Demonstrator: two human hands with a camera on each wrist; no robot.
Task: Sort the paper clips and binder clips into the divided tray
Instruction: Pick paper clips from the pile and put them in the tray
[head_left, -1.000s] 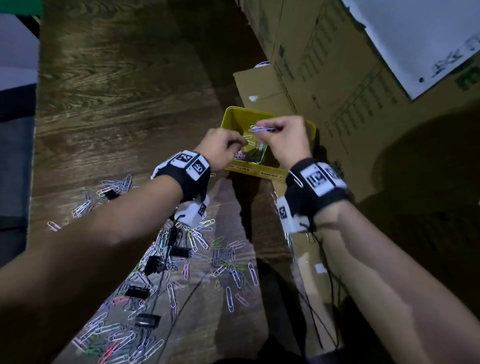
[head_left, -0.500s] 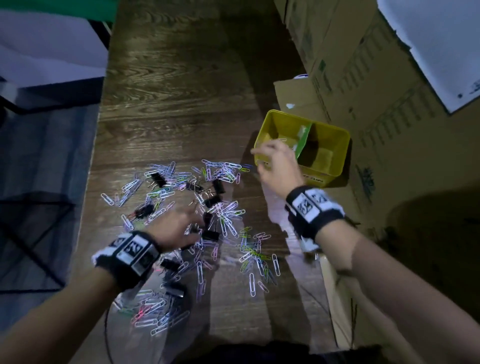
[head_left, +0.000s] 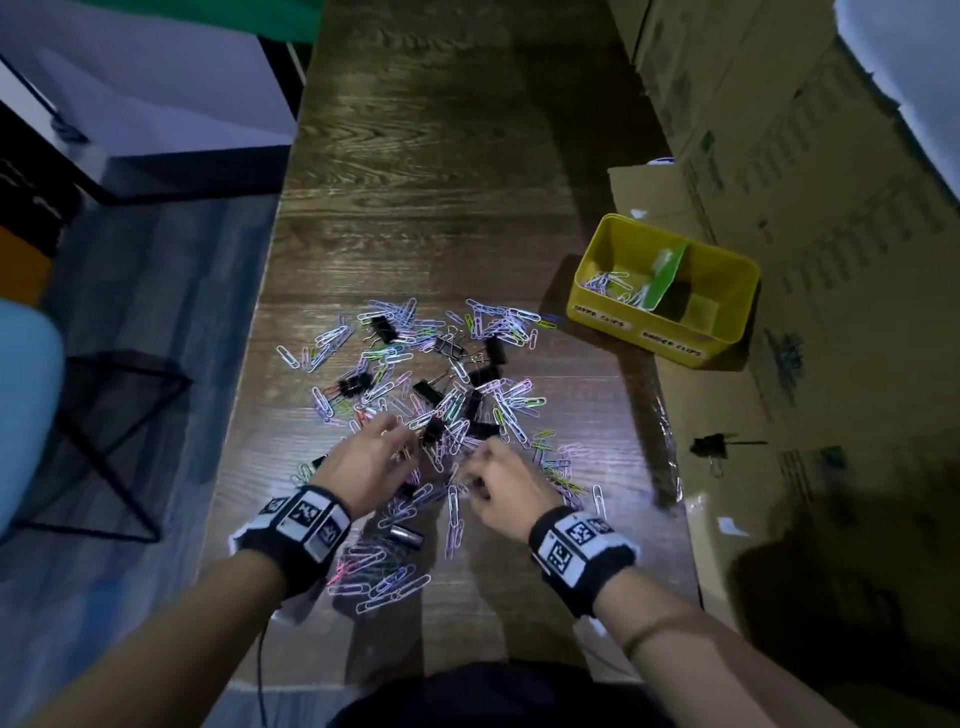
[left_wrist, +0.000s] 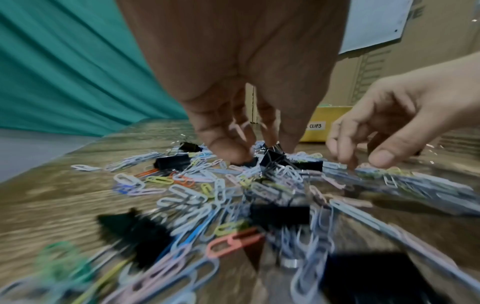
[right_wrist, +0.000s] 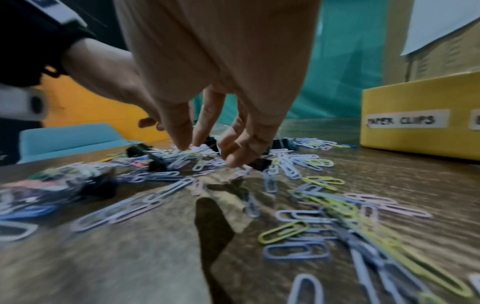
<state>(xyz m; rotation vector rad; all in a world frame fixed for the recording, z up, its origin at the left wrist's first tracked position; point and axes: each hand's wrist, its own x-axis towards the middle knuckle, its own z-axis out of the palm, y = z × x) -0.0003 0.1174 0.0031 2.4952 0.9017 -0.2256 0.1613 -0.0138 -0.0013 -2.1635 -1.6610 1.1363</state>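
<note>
A mixed pile of coloured paper clips and black binder clips is spread over the wooden table. The yellow divided tray stands at the back right, with several paper clips in its left compartment beside a green divider. My left hand reaches down into the near part of the pile. Its thumb and fingers stand either side of a black binder clip. My right hand is just beside it, fingertips on paper clips, thumb apart. Neither hand has lifted anything.
Cardboard boxes wall off the right side, and a lone black binder clip lies on one. The table's left edge drops to the floor, where a blue seat and a black wire frame stand. The tray's front label reads paper clips.
Both hands have left the tray and come back toward me to the pile, the left first. The head has tipped down, so the whole pile now shows.
</note>
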